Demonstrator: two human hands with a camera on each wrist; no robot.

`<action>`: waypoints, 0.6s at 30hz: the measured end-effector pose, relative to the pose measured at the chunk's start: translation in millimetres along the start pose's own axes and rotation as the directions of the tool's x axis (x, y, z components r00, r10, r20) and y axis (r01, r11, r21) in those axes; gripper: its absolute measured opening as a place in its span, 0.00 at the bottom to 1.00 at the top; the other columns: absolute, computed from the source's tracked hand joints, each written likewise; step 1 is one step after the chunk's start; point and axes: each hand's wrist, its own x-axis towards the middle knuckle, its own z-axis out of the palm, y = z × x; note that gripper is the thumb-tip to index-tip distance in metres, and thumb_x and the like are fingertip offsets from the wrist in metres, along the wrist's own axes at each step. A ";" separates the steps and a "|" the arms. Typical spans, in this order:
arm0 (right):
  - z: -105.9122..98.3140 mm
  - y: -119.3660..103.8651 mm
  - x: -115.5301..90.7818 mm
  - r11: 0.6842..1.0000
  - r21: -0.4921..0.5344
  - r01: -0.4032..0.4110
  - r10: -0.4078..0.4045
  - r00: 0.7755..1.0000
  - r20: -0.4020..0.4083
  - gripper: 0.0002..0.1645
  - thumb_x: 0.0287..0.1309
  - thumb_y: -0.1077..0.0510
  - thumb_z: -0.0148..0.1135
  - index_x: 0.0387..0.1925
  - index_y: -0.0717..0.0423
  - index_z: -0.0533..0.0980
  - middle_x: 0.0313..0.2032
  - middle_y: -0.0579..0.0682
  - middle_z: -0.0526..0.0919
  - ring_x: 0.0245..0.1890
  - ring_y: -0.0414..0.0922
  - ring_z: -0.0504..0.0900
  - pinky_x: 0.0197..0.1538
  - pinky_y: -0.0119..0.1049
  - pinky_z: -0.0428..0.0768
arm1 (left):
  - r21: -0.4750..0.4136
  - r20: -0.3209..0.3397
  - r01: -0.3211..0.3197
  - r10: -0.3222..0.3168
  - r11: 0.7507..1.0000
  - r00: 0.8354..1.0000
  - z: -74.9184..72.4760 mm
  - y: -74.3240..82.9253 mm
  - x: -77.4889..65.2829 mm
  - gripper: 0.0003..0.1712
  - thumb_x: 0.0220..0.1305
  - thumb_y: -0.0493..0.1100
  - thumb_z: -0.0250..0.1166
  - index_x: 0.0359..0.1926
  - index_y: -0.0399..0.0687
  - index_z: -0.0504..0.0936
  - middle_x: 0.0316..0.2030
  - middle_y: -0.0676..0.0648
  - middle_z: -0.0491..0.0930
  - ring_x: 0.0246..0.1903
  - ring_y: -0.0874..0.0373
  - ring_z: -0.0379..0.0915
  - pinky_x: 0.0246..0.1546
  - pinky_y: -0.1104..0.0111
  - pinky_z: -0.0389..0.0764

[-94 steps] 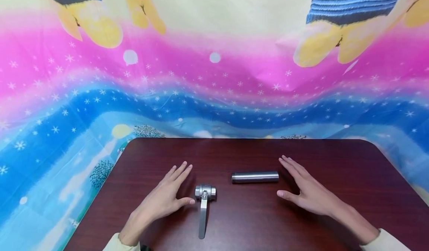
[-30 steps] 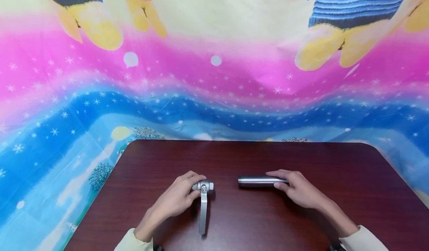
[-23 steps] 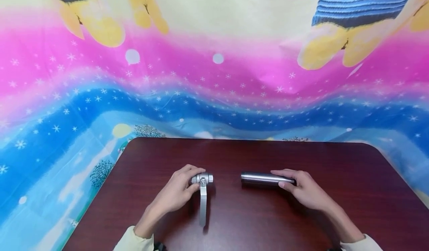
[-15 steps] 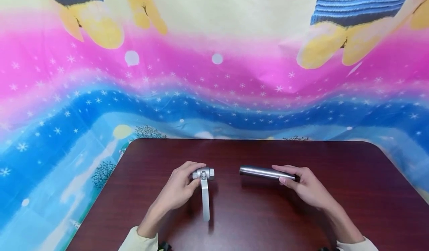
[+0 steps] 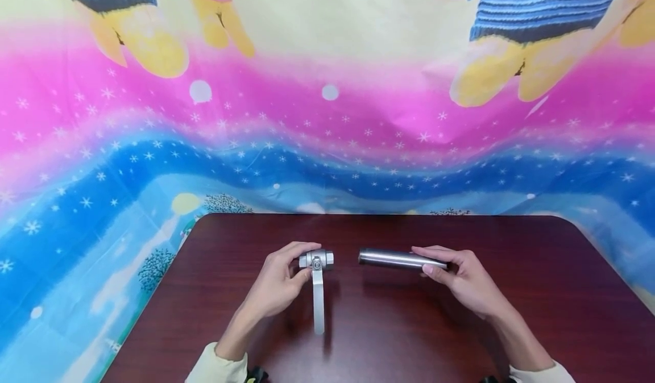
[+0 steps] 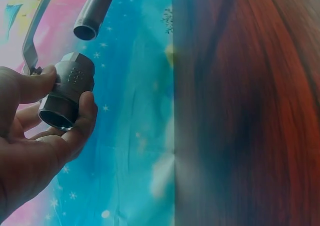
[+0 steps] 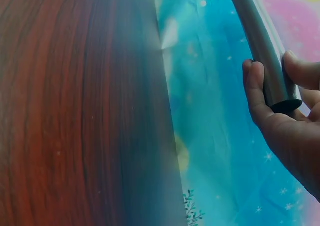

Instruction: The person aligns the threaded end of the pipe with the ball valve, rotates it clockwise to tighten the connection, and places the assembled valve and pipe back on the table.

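Observation:
In the head view, my left hand [image 5: 278, 278] grips a silver ball valve [image 5: 317, 259] by its left end, above the table. The valve's long lever handle [image 5: 319, 306] points down toward the near edge. My right hand [image 5: 468, 280] holds a shiny metal pipe [image 5: 394, 258] near its right end, thumb in front and fingers behind. A small gap separates the pipe's left end from the valve. The left wrist view shows the valve body [image 6: 75, 79] between thumb and fingers, with the pipe's hollow threaded end [image 6: 86, 30] facing it. In the right wrist view the pipe [image 7: 265, 46] lies across the fingers.
A dark reddish wooden table [image 5: 399, 337] with rounded far corners lies beneath both hands. Behind it hangs a colourful printed cloth [image 5: 327, 127] with snowflakes and cartoon figures. Pale sleeves [image 5: 217, 365] cover both forearms.
Both hands were open beside the valve and pipe, then took hold of them and raised them off the table. Over the last half second, valve and pipe have come closer together.

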 end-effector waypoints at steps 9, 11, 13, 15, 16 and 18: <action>6.5 -7.5 -0.2 0.997 0.045 0.056 -0.055 0.998 -0.024 0.22 0.70 0.68 0.66 0.64 0.64 0.82 0.58 0.41 0.88 0.48 0.34 0.89 0.48 0.29 0.88 | -0.102 -0.019 -0.035 0.033 0.994 0.999 8.9 11.2 5.7 0.32 0.66 0.22 0.64 0.65 0.52 0.84 0.59 0.49 0.84 0.46 0.58 0.81 0.46 0.73 0.85; 7.2 -8.1 -0.2 0.997 0.049 0.064 -0.063 0.998 -0.031 0.22 0.70 0.68 0.66 0.64 0.64 0.82 0.58 0.39 0.88 0.48 0.34 0.89 0.49 0.29 0.88 | -0.116 -0.012 -0.041 0.040 0.992 0.999 10.8 14.2 7.0 0.31 0.66 0.22 0.64 0.65 0.52 0.84 0.59 0.49 0.84 0.47 0.58 0.82 0.48 0.73 0.85; 7.8 -8.9 -0.4 0.996 0.049 0.078 -0.076 0.996 -0.035 0.22 0.70 0.69 0.66 0.63 0.65 0.82 0.58 0.37 0.88 0.49 0.33 0.89 0.49 0.29 0.88 | -0.126 -0.007 -0.048 0.048 0.991 0.999 12.7 16.6 8.2 0.31 0.66 0.22 0.64 0.65 0.52 0.84 0.58 0.49 0.84 0.47 0.58 0.82 0.49 0.73 0.86; 8.3 -9.4 -0.5 0.994 0.055 0.091 -0.089 0.995 -0.039 0.22 0.69 0.70 0.65 0.63 0.66 0.82 0.58 0.35 0.88 0.49 0.33 0.88 0.49 0.30 0.89 | -0.136 -0.005 -0.057 0.056 0.989 0.998 14.7 18.2 9.7 0.31 0.66 0.22 0.64 0.65 0.52 0.85 0.58 0.49 0.84 0.47 0.58 0.82 0.51 0.72 0.86; 8.8 -9.9 -0.6 0.993 0.061 0.097 -0.095 0.995 -0.041 0.22 0.69 0.71 0.65 0.63 0.66 0.82 0.57 0.33 0.87 0.49 0.33 0.88 0.49 0.30 0.89 | -0.138 -0.006 -0.065 0.065 0.988 0.998 15.6 18.7 10.3 0.31 0.66 0.21 0.65 0.64 0.52 0.85 0.57 0.49 0.84 0.47 0.58 0.82 0.52 0.72 0.86; 9.4 -11.0 -0.9 0.992 0.077 0.102 -0.098 0.994 -0.048 0.22 0.69 0.71 0.64 0.63 0.67 0.82 0.57 0.34 0.88 0.50 0.34 0.88 0.50 0.31 0.89 | -0.133 -0.006 -0.090 0.090 0.987 0.996 17.2 19.0 11.3 0.32 0.65 0.21 0.65 0.65 0.51 0.85 0.57 0.48 0.84 0.47 0.57 0.82 0.53 0.71 0.87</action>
